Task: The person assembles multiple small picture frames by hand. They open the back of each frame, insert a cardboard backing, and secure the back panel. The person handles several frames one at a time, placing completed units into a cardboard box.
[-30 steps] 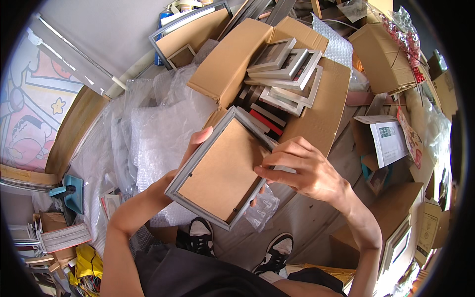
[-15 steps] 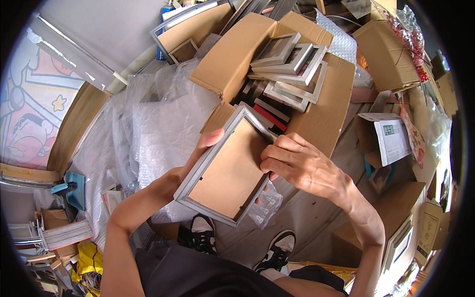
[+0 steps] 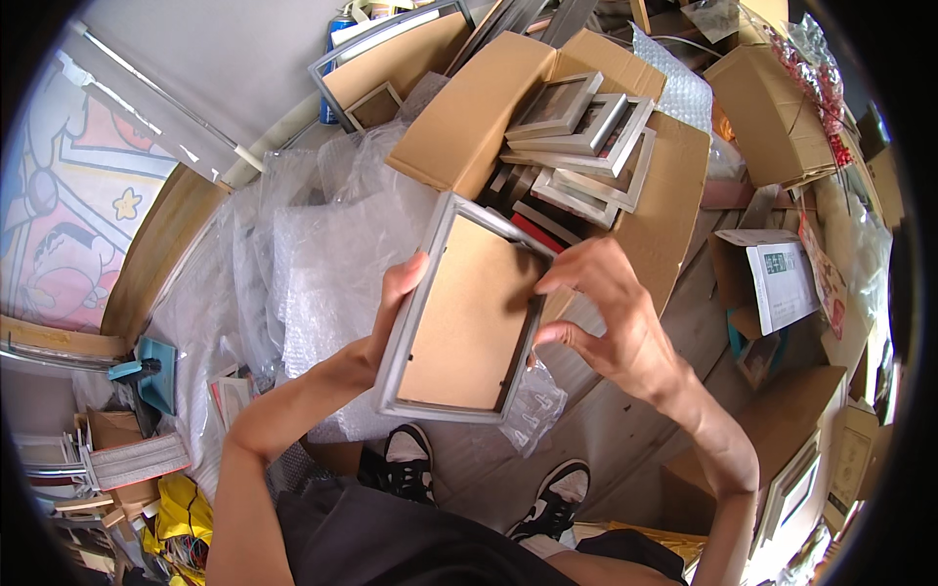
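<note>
A grey picture frame [image 3: 467,317] is held up, tilted, with its brown backing board facing me. Small dark tabs show along the frame's inner edge. My left hand [image 3: 399,286] grips the frame by its left side, thumb on the edge and the other fingers hidden behind. At the right side of the frame, my right hand [image 3: 611,317] has its thumb and fingers spread in a wide curve. Its fingertips are close to the frame's right edge; whether they touch it I cannot tell. Beyond the frame, an open cardboard box [image 3: 479,112] holds several more grey and white frames [image 3: 576,137].
Bubble wrap [image 3: 327,283] covers the floor to the left of my hands. A small clear plastic bag [image 3: 532,405] lies below the frame, near my shoes [image 3: 408,459]. To the right are a white-and-brown carton [image 3: 782,283] and more cardboard. A blue dustpan [image 3: 156,376] stands far left.
My right hand has opened from a pinch at the frame's right edge and drawn slightly away. The frame has turned a little more upright in my left hand.
</note>
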A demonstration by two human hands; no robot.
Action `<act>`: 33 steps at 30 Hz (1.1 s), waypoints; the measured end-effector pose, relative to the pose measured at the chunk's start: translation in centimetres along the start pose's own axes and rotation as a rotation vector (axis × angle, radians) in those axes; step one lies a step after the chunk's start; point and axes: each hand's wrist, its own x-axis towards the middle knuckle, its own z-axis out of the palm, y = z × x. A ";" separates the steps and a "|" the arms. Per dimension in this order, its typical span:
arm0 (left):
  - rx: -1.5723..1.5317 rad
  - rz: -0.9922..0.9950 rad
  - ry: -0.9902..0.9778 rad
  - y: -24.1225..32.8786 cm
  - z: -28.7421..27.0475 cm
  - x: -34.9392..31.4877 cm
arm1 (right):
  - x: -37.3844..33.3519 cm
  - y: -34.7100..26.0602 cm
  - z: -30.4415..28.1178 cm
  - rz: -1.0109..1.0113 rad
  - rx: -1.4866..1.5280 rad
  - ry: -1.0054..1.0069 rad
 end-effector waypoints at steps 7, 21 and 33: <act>0.481 0.079 -0.044 -1.0 0.0 -1.0 | -0.8 0.2 2.5 0.497 0.600 0.059; 0.643 -0.060 0.058 -0.9 0.5 -2.0 | -0.5 1.5 3.8 0.410 0.774 0.193; 0.703 -0.012 0.133 -1.3 0.9 -1.6 | 0.1 0.8 3.6 0.460 0.586 0.222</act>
